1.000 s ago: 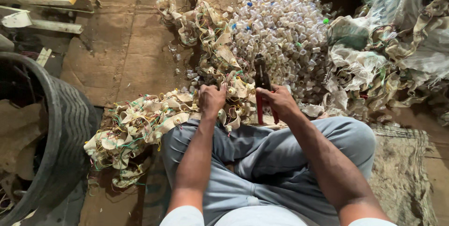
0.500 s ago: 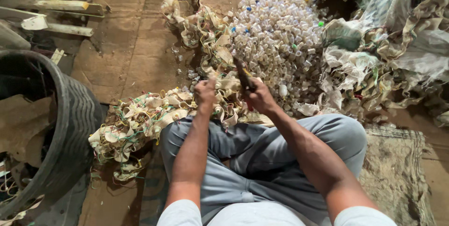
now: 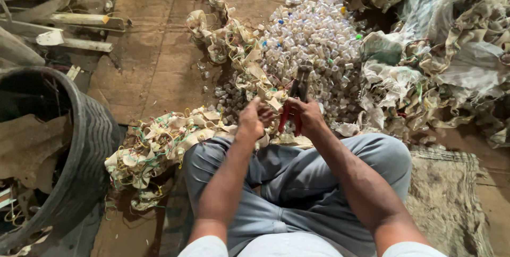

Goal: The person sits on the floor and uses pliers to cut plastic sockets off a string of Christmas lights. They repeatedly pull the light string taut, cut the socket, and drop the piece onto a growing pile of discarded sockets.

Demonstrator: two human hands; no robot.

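Observation:
My right hand [image 3: 309, 116] grips red-handled pliers [image 3: 295, 96], jaws pointing away from me toward a heap of small white plastic caps [image 3: 313, 36]. My left hand [image 3: 251, 119] is closed on the end of a long tangled strip of beige tape and coloured wires [image 3: 159, 142], right beside the pliers. That strip runs from my lap to the left and also up along the floor [image 3: 223, 39]. I sit cross-legged in blue-grey trousers [image 3: 297, 182].
A large dark ribbed tub [image 3: 69, 150] stands at the left. Wooden sticks [image 3: 64, 23] lie at the top left. Crumpled plastic bags and more tape scrap [image 3: 441, 60] pile up at the right. A worn mat [image 3: 451, 198] lies by my right knee.
Both hands have come closer together in front of my knees. The pliers have tilted upright, and my left hand has closed on the strip next to them.

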